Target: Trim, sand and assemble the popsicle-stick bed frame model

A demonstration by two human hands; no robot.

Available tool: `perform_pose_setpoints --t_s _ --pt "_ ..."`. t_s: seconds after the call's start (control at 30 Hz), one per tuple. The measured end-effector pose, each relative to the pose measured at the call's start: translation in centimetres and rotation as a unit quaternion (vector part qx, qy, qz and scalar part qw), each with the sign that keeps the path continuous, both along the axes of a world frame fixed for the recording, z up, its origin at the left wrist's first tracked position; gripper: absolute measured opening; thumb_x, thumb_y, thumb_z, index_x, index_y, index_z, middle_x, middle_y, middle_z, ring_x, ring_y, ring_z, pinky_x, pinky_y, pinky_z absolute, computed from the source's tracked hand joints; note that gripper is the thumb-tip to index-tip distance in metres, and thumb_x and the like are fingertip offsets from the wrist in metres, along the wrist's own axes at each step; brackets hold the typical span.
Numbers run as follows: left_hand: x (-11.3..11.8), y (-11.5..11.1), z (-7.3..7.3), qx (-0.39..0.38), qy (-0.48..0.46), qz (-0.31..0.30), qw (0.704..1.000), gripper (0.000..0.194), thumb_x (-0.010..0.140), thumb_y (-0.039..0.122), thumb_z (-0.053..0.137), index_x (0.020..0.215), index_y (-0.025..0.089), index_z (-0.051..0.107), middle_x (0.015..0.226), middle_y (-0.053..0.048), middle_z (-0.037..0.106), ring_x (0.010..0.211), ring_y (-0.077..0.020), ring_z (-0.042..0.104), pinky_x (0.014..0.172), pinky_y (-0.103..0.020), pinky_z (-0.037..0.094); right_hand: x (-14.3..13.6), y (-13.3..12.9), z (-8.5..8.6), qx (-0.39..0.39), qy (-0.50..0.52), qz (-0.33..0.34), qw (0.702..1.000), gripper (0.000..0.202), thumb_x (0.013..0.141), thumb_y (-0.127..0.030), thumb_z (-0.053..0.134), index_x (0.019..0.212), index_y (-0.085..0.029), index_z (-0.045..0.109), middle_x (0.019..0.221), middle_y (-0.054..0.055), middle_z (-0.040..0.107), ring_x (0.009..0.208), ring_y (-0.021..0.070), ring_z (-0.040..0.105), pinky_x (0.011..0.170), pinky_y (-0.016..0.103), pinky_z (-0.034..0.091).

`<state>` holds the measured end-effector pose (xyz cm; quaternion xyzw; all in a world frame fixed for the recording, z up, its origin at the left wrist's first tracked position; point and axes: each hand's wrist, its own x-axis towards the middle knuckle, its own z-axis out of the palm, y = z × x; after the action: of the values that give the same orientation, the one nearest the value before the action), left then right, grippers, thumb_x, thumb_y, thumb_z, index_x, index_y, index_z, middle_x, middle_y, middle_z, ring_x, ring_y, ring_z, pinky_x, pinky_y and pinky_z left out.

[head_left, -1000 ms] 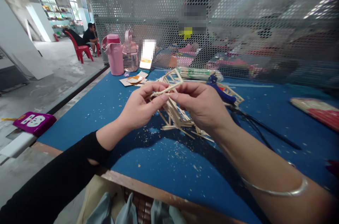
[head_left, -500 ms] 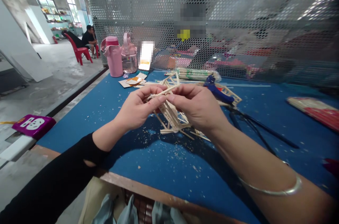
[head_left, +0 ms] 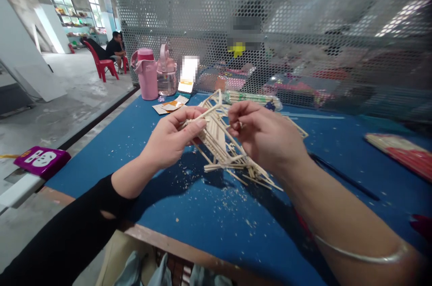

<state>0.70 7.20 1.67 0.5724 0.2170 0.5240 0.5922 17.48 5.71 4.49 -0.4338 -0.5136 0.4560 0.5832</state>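
Between its thumb and fingers, my left hand (head_left: pixel 170 139) grips one end of a frame of thin wooden sticks (head_left: pixel 216 139). The frame is pale and slatted, with stick ends jutting up at its top and a crossbar at its lower edge. My right hand (head_left: pixel 270 137) is just to the right of the frame, apart from the held end, with its fingers curled together. Whether a small piece is pinched there I cannot make out. Loose sticks (head_left: pixel 258 173) lie under and beside the frame. Behind the right hand shows a bit of a blue tool (head_left: pixel 270 105), mostly hidden.
Stick crumbs dot the blue tabletop (head_left: pixel 216 223). Along the back stand a pink flask (head_left: pixel 147 79), a clear pink bottle (head_left: pixel 167 76) and a phone (head_left: pixel 187 76). Bagged sticks (head_left: pixel 251 98) lie by the perforated metal screen (head_left: pixel 189 15); a red-and-white packet (head_left: pixel 401 151) is at right. A person sits far left.
My right hand has moved right, off the stick frame, and its fingers have curled. My left hand keeps its hold on the frame. The blue tool is now mostly covered by the right hand.
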Motion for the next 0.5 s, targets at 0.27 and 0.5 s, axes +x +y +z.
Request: perform_pose_setpoints --t_s 0.27,0.5 --pt "0.9 1.1 1.3 -0.062 0.054 0.035 0.996 0.012 0.078 0.026 0.060 0.080 0.014 0.058 0.075 0.000 0.057 0.060 -0.0075 0.051 0.058 -0.022 0.048 1.2 0.0 1.9 0.011 -0.043 -0.049 0.998 0.018 0.063 -0.012 0.064 0.075 -0.024 0.058 0.082 -0.001 0.062 0.070 0.0115 0.061 0.072 0.029 0.053" --pt "0.5 0.6 0.4 -0.063 0.033 0.033 0.997 0.015 0.079 0.029 0.058 0.081 0.014 0.058 0.083 -0.002 0.058 0.064 -0.0076 0.050 0.059 -0.021 0.046 0.7 0.6 1.5 -0.003 -0.052 -0.044 0.998 0.020 0.067 -0.026 0.072 0.085 -0.025 0.063 0.075 -0.002 0.069 0.072 0.0131 0.065 0.076 0.032 0.055"
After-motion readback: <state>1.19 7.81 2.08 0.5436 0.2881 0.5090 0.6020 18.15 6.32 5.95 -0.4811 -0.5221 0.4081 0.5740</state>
